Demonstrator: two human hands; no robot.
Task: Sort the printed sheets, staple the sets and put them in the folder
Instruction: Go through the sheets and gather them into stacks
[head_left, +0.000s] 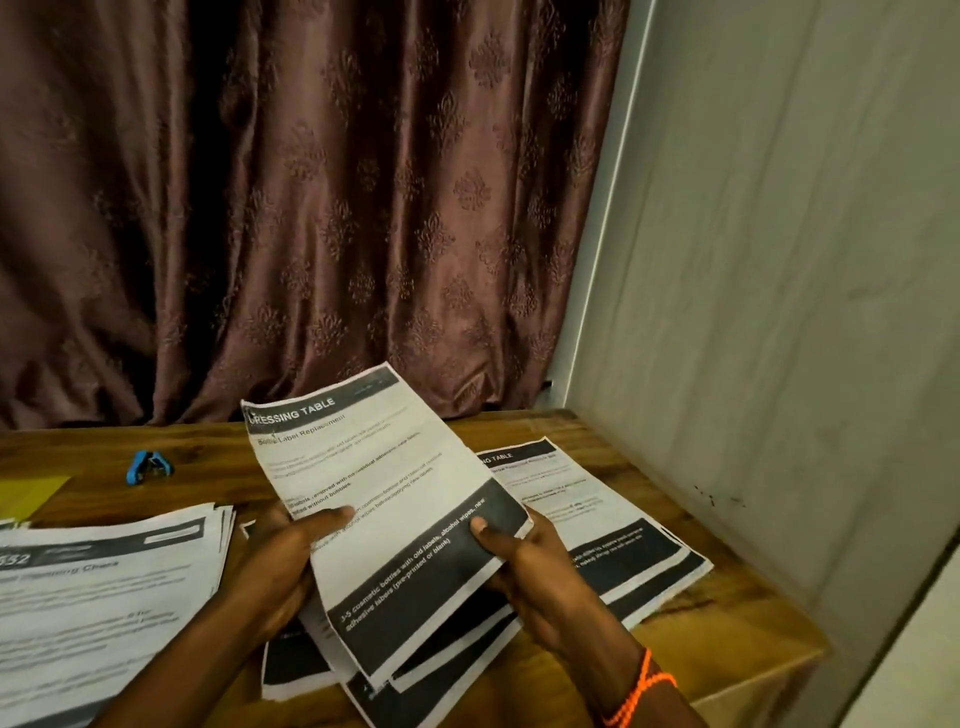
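your left hand (283, 558) and right hand (524, 564) both grip one printed sheet (379, 499), raised above the wooden table (701, 639). left thumb pressed on the sheet's left edge, right thumb on the dark band near its lower right; fingers of both hands curl behind the paper, so both are clamped on it.

sheet's long axis runs from near you up and away, top edge tilted toward the curtain (311, 182) and leaning left. header band at the top reads "dressing table", first letter partly hidden by a fold; beneath it "bottle label replacement". dark band near the bottom reads "3-5 cosmetic bottles with old labels, alcohol wipes, new adhesive labels (pre-printed or blank)". body text mostly too blurred to read.

under your hands, a loose fan of sheets (415, 675) lies on the table. right of that, a flat set (597, 514) with a header ending "...ng table". left, a thicker stack (104, 597) showing "552". a blue stapler (145, 466) sits far left near the curtain, just beyond a yellow folder (28, 493) at the frame edge. orange thread band (641, 691) on your right wrist.
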